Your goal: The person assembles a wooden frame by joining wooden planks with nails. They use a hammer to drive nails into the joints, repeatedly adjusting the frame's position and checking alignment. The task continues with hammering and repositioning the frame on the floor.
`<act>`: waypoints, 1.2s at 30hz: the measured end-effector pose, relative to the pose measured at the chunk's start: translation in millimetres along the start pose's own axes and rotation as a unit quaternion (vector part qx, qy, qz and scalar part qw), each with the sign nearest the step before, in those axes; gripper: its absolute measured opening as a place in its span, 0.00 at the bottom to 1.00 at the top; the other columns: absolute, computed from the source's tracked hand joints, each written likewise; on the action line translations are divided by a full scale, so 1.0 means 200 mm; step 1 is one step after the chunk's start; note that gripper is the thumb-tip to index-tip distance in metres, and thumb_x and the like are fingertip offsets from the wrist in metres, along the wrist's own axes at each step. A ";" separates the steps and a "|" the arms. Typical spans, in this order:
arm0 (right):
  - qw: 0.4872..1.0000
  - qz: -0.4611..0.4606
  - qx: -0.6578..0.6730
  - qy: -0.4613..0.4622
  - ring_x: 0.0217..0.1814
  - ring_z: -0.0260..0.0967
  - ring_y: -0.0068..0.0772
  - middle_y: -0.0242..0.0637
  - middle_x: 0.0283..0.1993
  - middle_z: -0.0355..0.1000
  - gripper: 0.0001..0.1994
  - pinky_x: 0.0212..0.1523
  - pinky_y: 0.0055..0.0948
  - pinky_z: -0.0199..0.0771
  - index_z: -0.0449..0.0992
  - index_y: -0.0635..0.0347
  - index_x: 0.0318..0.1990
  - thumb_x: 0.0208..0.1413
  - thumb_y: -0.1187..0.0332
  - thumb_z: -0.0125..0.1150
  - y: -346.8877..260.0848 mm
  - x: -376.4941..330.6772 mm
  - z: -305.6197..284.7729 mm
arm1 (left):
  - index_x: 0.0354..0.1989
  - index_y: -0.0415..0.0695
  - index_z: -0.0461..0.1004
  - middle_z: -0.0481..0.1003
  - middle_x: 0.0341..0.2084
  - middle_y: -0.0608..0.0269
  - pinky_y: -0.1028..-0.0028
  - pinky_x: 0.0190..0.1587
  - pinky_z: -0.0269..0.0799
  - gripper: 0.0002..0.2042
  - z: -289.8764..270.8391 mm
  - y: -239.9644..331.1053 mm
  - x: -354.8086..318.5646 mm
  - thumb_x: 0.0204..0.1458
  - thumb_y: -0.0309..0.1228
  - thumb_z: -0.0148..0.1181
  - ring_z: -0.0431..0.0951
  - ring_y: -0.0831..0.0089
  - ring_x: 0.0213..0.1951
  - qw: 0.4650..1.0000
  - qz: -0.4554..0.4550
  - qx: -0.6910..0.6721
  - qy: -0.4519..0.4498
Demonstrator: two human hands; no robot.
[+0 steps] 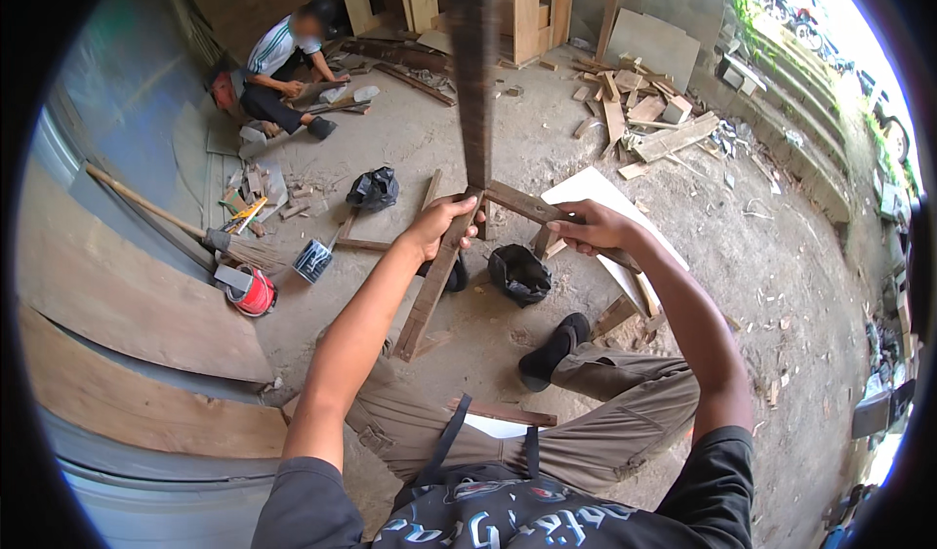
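A frame of narrow brown wooden strips [429,300] is held up in front of me, its pieces meeting at a corner. One long strip [475,81] rises from that corner toward the top of the view, blurred. My left hand [444,229] is closed round the strip just below the corner. My right hand [590,227] grips the strip running off to the right, thumb and fingers wrapped on it. Under the frame, a black plastic bag [519,274] stands open on the floor between my feet. A white board [625,222] lies behind my right hand.
Another person [288,66] sits on the floor at the far left, holding a piece of wood. Scrap wood [649,110] is piled at the far right. On the left are a broom [239,248], a red bucket [256,295], a paint tin [312,260] and a second black bag [373,190].
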State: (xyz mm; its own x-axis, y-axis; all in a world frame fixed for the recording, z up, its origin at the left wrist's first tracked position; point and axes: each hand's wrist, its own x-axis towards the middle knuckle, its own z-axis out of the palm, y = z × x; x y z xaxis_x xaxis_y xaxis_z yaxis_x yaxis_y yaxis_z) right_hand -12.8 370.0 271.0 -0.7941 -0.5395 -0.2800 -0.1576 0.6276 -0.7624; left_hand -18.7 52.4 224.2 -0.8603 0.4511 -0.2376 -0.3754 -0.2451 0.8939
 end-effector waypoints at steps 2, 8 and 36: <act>0.999 -0.019 -0.026 0.003 0.28 0.71 0.22 0.33 0.31 0.76 0.29 0.30 0.26 0.74 0.68 0.60 0.62 0.62 0.47 0.56 0.07 0.03 -0.03 | 0.44 0.45 0.70 0.72 0.32 0.66 0.76 0.22 0.69 0.09 0.07 -0.01 0.02 0.62 0.37 0.54 0.70 0.80 0.26 0.999 0.022 0.030 0.037; 0.985 -0.085 0.051 0.143 0.54 0.71 0.33 0.45 0.54 0.73 0.30 0.56 0.36 0.71 0.67 0.63 0.62 0.65 0.46 0.51 0.31 0.05 -0.19 | 0.45 0.44 0.70 0.73 0.33 0.65 0.76 0.22 0.70 0.09 0.31 -0.02 0.02 0.62 0.34 0.55 0.72 0.79 0.27 0.990 0.091 0.035 0.098; 0.455 -0.538 0.684 0.190 0.18 0.57 0.18 0.23 0.14 0.59 0.13 0.37 0.24 0.63 0.62 0.48 0.16 0.51 0.68 0.53 -0.34 -0.52 -0.17 | 0.34 0.36 0.74 0.71 0.20 0.64 0.76 0.21 0.69 0.09 0.54 -0.05 -0.16 0.57 0.31 0.59 0.70 0.81 0.18 0.980 0.192 -0.043 -0.008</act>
State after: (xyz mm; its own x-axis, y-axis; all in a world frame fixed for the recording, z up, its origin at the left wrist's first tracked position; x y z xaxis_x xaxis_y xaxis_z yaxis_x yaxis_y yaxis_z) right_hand 59.4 402.0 372.6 -0.7747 0.1773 0.6070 -0.2681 -0.9614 -0.0614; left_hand 50.1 133.7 264.1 -0.9388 0.3244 0.1159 -0.0536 -0.4700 0.8810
